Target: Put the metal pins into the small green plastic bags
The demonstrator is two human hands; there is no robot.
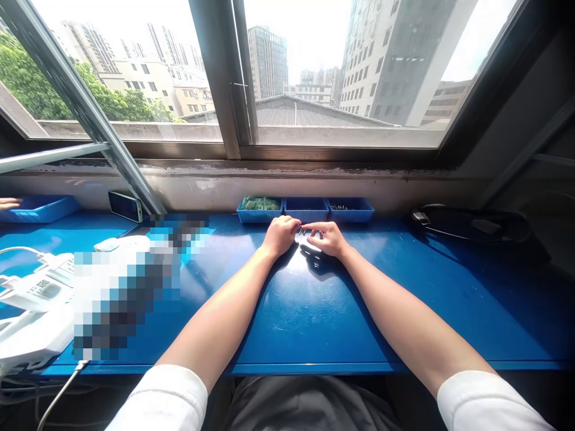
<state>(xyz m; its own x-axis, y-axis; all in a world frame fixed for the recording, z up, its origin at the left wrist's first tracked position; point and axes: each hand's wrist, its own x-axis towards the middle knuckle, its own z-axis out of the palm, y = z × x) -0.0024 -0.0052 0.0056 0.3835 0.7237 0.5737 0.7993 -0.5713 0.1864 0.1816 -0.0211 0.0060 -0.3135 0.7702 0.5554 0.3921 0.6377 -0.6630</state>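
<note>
My left hand [282, 234] is closed, thumb and forefinger pinched on a small dark piece [302, 227] too small to name. Close on its right, my right hand [327, 238] has its forefinger stretched toward that same piece, with the thumb bent below; whether it grips anything is unclear. Both hands are above the blue table [309, 317], just in front of three joined blue bins. Green packets [260, 203] fill the left bin [259, 215]. Small pieces lie in the middle bin [306, 214] and the right bin [351, 214].
A white power strip with plugs [40, 293] and a cable lies on the left, beside a pixelated area. Farther back are a phone [126, 206], a blue tray [45, 208] and another person's hand [9, 203]. A dark bag-like object [471, 224] rests at the right.
</note>
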